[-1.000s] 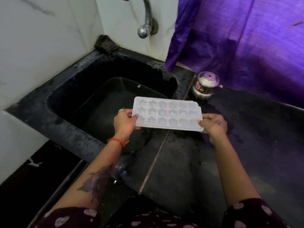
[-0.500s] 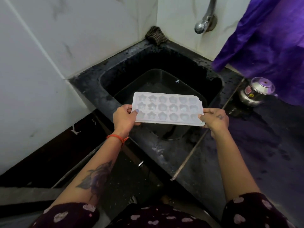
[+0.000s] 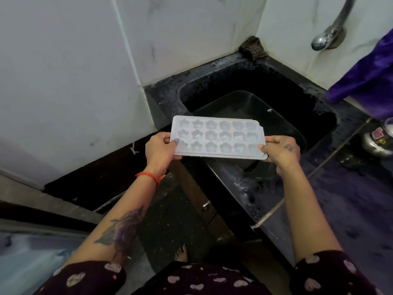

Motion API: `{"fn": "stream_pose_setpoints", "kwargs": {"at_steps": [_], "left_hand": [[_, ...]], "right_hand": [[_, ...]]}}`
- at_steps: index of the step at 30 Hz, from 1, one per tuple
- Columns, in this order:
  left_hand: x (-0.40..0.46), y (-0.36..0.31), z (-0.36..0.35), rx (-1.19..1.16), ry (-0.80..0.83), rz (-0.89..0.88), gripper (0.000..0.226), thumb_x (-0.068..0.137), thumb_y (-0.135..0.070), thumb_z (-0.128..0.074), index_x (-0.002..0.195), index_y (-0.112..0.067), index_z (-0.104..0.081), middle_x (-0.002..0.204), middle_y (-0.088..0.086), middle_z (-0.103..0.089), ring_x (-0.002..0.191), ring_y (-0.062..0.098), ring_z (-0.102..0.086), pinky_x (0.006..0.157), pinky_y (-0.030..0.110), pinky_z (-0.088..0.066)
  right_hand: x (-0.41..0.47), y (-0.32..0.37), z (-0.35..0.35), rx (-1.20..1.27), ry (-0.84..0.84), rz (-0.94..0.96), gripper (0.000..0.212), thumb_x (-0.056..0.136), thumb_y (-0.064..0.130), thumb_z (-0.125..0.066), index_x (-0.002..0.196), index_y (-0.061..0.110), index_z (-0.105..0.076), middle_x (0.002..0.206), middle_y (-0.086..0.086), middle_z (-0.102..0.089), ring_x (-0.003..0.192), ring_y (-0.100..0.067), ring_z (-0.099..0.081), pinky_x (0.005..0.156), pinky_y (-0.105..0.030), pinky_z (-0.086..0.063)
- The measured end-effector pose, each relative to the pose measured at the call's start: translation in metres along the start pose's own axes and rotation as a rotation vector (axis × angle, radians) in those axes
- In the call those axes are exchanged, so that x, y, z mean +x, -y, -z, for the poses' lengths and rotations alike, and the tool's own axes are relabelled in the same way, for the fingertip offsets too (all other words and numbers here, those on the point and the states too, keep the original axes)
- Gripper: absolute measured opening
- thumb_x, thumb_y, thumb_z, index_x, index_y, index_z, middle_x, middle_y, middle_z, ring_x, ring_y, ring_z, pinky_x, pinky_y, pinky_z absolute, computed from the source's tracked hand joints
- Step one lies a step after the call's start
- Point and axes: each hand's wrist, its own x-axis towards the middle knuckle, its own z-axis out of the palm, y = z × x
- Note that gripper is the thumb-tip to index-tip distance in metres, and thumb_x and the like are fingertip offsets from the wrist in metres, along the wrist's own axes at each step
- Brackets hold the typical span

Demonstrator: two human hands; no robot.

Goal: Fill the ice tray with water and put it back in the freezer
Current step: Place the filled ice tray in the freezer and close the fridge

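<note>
A white plastic ice tray with star- and flower-shaped cells is held level at the front left corner of the black sink. My left hand grips its left short edge, thumb on top. My right hand grips its right short edge. The cells glisten, as if they hold water. The metal tap sticks out of the wall at the top right, and no water runs from it. No freezer is in view.
A dark basin sits inside the sink. A checked cloth lies in the back corner. A steel kettle stands on the black counter at right, under a purple curtain. White tiled wall at left, dark floor below.
The view has swung left, so the sink, tap and kettle have shifted right in frame. The tray, still held in both hands, now sits over the sink's front left corner and the floor edge.
</note>
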Motion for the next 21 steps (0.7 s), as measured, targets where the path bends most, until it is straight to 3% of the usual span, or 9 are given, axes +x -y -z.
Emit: {"fn": "stream_pose_setpoints", "kwargs": {"at_steps": [6, 10, 16, 21], "left_hand": [[-0.021, 0.009, 0.028, -0.031, -0.147, 0.056, 0.029, 0.091, -0.01, -0.06, 0.119, -0.003, -0.059, 0.095, -0.001, -0.059, 0.078, 0.02, -0.065, 0.069, 0.036, -0.06], [-0.038, 0.02, 0.046, -0.052, -0.255, 0.097, 0.03, 0.09, -0.01, -0.061, 0.119, -0.003, -0.06, 0.101, 0.003, -0.061, 0.083, 0.023, -0.067, 0.073, 0.042, -0.06], [-0.068, 0.037, 0.071, -0.105, -0.405, 0.153, 0.029, 0.09, -0.01, -0.061, 0.119, -0.004, -0.059, 0.088, -0.006, -0.059, 0.077, 0.021, -0.067, 0.073, 0.042, -0.059], [-0.096, 0.053, 0.091, -0.112, -0.53, 0.177, 0.031, 0.09, -0.013, -0.062, 0.12, -0.005, -0.059, 0.107, 0.005, -0.063, 0.077, 0.021, -0.068, 0.07, 0.039, -0.06]], "right_hand": [[-0.012, 0.018, -0.025, -0.057, 0.107, 0.091, 0.027, 0.079, 0.003, -0.073, 0.106, 0.008, -0.07, 0.094, -0.001, -0.065, 0.085, -0.021, -0.066, 0.076, -0.035, -0.058], [-0.015, 0.026, -0.043, -0.098, 0.219, 0.142, 0.027, 0.078, 0.005, -0.075, 0.105, 0.009, -0.07, 0.08, 0.003, -0.066, 0.084, -0.021, -0.067, 0.077, -0.039, -0.059], [-0.03, 0.035, -0.07, -0.127, 0.378, 0.237, 0.026, 0.079, 0.006, -0.074, 0.104, 0.009, -0.071, 0.091, -0.004, -0.069, 0.092, -0.024, -0.067, 0.079, -0.04, -0.059], [-0.044, 0.039, -0.095, -0.183, 0.479, 0.289, 0.025, 0.078, 0.007, -0.075, 0.102, 0.012, -0.072, 0.093, -0.002, -0.07, 0.093, -0.024, -0.068, 0.082, -0.043, -0.058]]}}
